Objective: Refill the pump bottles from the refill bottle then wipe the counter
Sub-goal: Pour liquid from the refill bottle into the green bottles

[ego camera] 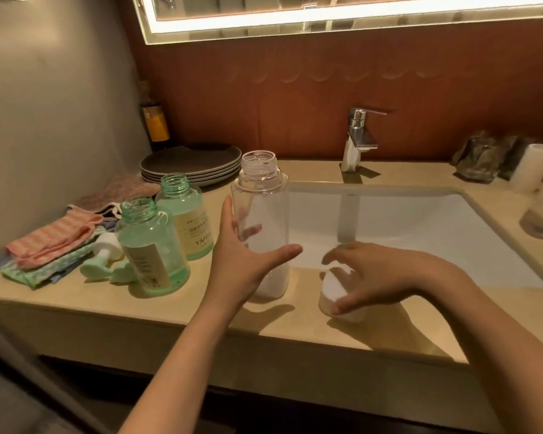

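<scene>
So the tall clear refill bottle is standing upright on the counter right at the front left corner of the sink, cap off, with only a bit of white liquid left at the bottom from what I can see; the left hand is spread wide around its lower half, fingers behind and thumb in front, more cupping to steady it than a real squeeze, and I honestly can't tell if the palm is touching; the right hand is arched over a small white cap-like thing sitting on the counter edge just beside the bottle, fingers curled loosely onto it, thumb at its lower side, looks like a light grasp, probably the refill's lid; the two green pump bottles stand open just left of the refill, both partly filled with green liquid, and their pump heads are lying on the counter beside a pile of folded cloths, which I guess are parked there for the wipe; my read is the pouring is about over and the lid goes on next; a stack of plates sits at the back, out of the way
</scene>
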